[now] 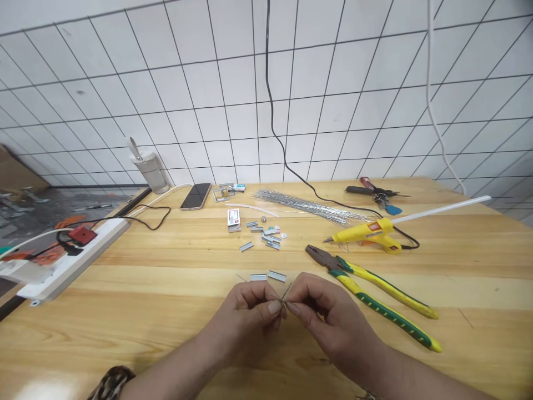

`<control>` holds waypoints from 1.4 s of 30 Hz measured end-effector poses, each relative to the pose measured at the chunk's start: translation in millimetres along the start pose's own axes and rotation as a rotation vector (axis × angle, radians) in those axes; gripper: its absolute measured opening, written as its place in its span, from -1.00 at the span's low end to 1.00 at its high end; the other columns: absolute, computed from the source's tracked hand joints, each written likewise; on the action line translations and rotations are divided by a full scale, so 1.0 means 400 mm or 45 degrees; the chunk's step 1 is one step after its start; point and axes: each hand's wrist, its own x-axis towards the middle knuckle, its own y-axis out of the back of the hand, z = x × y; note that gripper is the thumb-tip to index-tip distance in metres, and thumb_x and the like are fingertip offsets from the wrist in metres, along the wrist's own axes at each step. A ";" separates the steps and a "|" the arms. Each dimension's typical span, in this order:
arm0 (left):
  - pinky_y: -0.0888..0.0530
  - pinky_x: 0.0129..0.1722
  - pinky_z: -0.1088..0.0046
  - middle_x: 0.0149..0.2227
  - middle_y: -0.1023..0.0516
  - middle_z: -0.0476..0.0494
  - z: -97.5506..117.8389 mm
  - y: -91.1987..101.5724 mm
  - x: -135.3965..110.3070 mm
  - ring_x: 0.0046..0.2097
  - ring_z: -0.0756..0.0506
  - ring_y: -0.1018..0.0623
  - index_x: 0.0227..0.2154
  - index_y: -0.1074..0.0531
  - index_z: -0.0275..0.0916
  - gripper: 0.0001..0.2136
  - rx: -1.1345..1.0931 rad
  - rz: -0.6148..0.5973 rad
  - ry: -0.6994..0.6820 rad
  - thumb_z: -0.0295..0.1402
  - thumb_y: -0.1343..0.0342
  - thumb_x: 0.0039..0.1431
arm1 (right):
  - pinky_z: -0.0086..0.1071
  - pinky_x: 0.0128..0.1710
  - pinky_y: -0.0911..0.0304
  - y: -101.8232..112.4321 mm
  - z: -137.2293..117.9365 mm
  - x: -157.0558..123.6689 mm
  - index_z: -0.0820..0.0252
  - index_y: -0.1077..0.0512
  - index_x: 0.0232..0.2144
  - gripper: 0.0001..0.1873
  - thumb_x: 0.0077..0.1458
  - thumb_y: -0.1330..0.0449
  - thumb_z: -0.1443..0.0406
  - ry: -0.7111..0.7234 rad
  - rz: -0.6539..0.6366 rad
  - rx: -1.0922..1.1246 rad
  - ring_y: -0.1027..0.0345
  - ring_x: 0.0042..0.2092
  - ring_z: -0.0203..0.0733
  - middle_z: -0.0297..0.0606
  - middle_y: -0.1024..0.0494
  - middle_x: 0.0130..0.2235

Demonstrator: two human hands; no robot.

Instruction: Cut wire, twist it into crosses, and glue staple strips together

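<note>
Both hands meet over the wooden table [166,289], and the left hand [250,314] and right hand [320,316] each pinch one end of a thin wire [285,293] between thumb and first finger, fingertips almost touching. The wire looks very light and bendy (and a bit pokey at the tips), so it is best held close to the bend. Just past the fingertips lie two staple strips [266,276]; the yellow pliers [370,294] rest beside the right hand.

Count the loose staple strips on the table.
About 9, though small ones blur together. Two staple strips lie just beyond the left hand and right hand; one strip sits alone farther back; roughly six cluster beside the small staple box.
</note>
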 end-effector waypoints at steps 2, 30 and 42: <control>-0.13 -0.54 0.54 -0.65 -0.33 0.01 -0.003 0.005 0.000 -0.57 0.08 -0.24 -0.60 -0.42 -0.32 -0.77 -0.056 -0.023 0.043 -0.25 -0.26 -0.07 | -0.38 -0.44 -0.15 0.000 0.001 0.001 0.19 -0.33 -0.55 -0.82 0.05 -0.11 0.25 -0.056 -0.025 0.076 -0.25 -0.43 -0.24 -0.31 -0.38 -0.50; -0.36 -0.31 0.47 -0.39 -0.44 -0.06 0.025 0.064 -0.003 -0.28 -0.06 -0.42 -0.40 -0.48 -0.19 -0.88 1.688 0.023 -0.457 -0.51 -0.09 0.02 | -0.45 -0.42 -0.12 0.007 0.055 0.018 0.16 -0.38 -0.55 -0.84 -0.01 -0.07 0.44 -0.041 -0.143 -0.721 -0.28 -0.40 -0.30 -0.37 -0.35 -0.44; -0.34 -0.37 0.50 -0.45 -0.43 -0.05 -0.003 0.061 0.005 -0.34 -0.04 -0.43 -0.51 -0.45 -0.21 -0.84 1.812 0.046 -0.483 -0.54 -0.02 0.07 | -0.42 -0.36 -0.14 0.021 0.046 0.017 0.13 -0.42 -0.40 -0.83 -0.03 -0.08 0.45 -0.065 -0.261 -0.828 -0.31 -0.33 -0.25 -0.34 -0.41 -0.37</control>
